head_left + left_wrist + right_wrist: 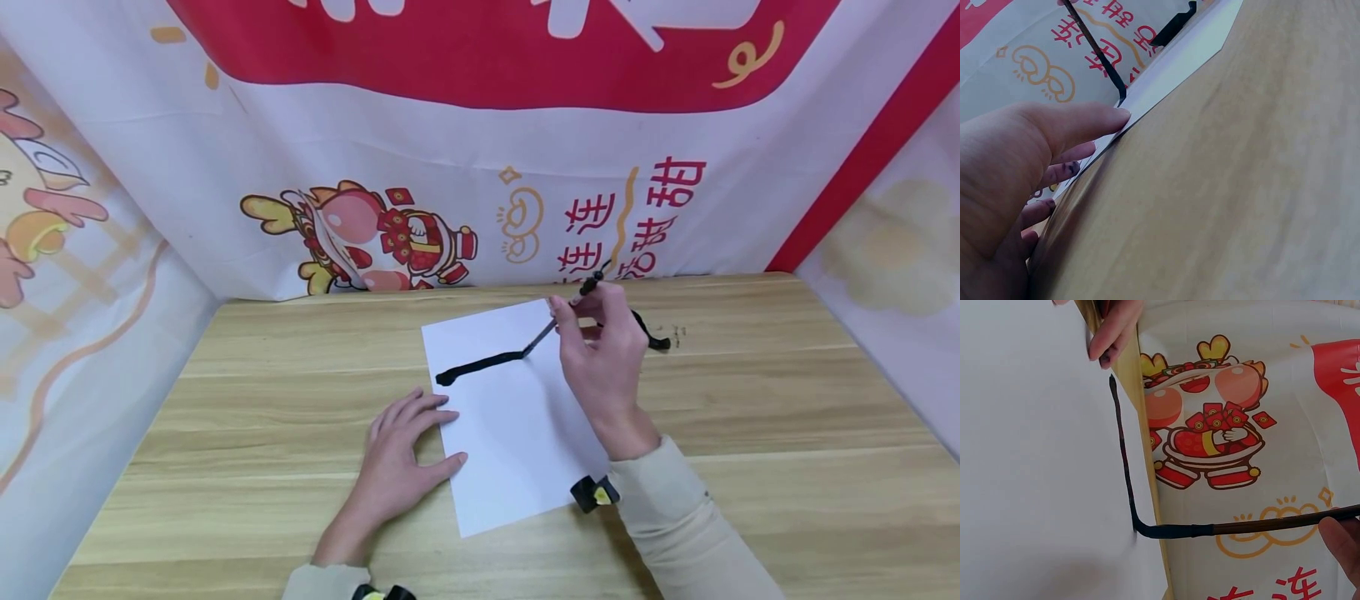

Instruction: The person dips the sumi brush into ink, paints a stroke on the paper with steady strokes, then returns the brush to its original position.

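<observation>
A writing brush [551, 323] is pinched in my right hand [606, 358], its handle leaning up to the right. In the right wrist view the bent, black brush tip [1147, 529] presses on a white sheet of paper [1035, 450]. From the tip a thick black ink stroke [480, 365] runs left across the sheet's upper part. My left hand [405, 454] rests at the paper's left edge, fingers spread, thumb and fingertips on the sheet. Dark smudges mark some of its fingertips in the left wrist view.
The paper lies slightly turned on a wooden table [262, 417]. Partly behind my right hand lies a black object [656, 342], with small dark marks on the table beside it. A printed cloth [450, 142] with red and cartoon figures hangs along the table's back edge.
</observation>
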`<action>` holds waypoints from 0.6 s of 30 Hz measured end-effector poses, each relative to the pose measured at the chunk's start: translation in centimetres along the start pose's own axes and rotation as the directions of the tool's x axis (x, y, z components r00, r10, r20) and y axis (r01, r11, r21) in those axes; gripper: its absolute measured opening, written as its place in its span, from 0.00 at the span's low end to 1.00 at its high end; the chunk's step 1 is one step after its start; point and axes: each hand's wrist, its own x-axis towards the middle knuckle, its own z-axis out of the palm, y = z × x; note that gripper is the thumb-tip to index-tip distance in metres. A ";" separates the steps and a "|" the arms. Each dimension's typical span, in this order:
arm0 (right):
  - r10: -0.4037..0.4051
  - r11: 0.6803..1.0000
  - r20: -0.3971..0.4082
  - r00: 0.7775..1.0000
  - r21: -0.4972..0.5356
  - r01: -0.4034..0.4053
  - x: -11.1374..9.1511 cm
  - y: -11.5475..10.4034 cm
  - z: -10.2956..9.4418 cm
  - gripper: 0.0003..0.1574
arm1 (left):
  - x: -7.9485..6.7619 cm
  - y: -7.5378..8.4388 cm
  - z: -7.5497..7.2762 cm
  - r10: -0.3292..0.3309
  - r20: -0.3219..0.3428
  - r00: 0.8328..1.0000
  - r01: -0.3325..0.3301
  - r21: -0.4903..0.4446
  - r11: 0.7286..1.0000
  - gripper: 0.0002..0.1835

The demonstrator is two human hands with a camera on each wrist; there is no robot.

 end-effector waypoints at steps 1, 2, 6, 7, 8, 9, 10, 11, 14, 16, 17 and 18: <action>0.002 1.000 -0.001 1.000 0.001 -0.002 0.0 0.0 0.0 0.17 | 0.0 0.0 0.0 0.002 -0.001 1.000 -0.002 0.000 1.000 0.25; 0.003 1.000 -0.002 1.000 -0.001 -0.003 0.0 0.0 0.0 0.17 | 0.0 0.0 0.0 0.003 -0.003 1.000 -0.003 -0.001 1.000 0.25; 0.002 1.000 -0.012 1.000 -0.007 -0.002 0.1 0.1 -0.1 0.16 | -0.1 -0.1 0.1 0.008 -0.007 1.000 -0.008 -0.002 1.000 0.25; 0.003 1.000 -0.016 1.000 -0.007 -0.003 0.1 0.1 -0.1 0.16 | -0.1 -0.1 0.1 0.009 -0.008 1.000 -0.009 0.000 1.000 0.25; 0.003 1.000 -0.018 1.000 -0.009 -0.004 0.1 0.1 -0.1 0.16 | -0.1 -0.1 0.1 0.006 -0.006 1.000 -0.006 0.000 1.000 0.25; 0.005 1.000 -0.023 1.000 -0.010 -0.005 0.1 0.1 -0.1 0.16 | -0.1 -0.1 0.1 0.003 -0.004 1.000 -0.003 0.000 1.000 0.26; 0.006 1.000 -0.026 1.000 -0.010 -0.006 0.1 0.2 -0.2 0.16 | -0.1 -0.1 0.0 -0.001 -0.002 1.000 0.001 0.000 1.000 0.26; 0.006 1.000 -0.029 1.000 -0.007 -0.006 0.1 0.2 -0.2 0.16 | -0.1 -0.1 0.0 -0.005 0.001 1.000 0.005 0.000 1.000 0.27; 0.009 1.000 -0.035 0.999 -0.004 -0.009 0.1 0.4 -0.2 0.16 | -0.1 -0.1 0.0 -0.008 0.004 1.000 0.008 0.001 1.000 0.27; 0.009 1.000 -0.036 0.999 0.000 -0.009 0.2 0.5 -0.2 0.16 | -0.1 0.0 0.0 -0.003 0.000 1.000 0.003 0.004 1.000 0.27; 0.011 1.000 -0.034 0.999 -0.002 -0.011 0.2 0.5 -0.3 0.16 | -0.1 0.0 0.0 0.000 -0.003 1.000 0.000 0.005 1.000 0.27; 0.012 1.000 -0.032 0.999 -0.004 -0.013 0.2 0.5 -0.3 0.16 | -0.1 0.0 0.0 0.002 -0.005 1.000 -0.002 0.005 1.000 0.27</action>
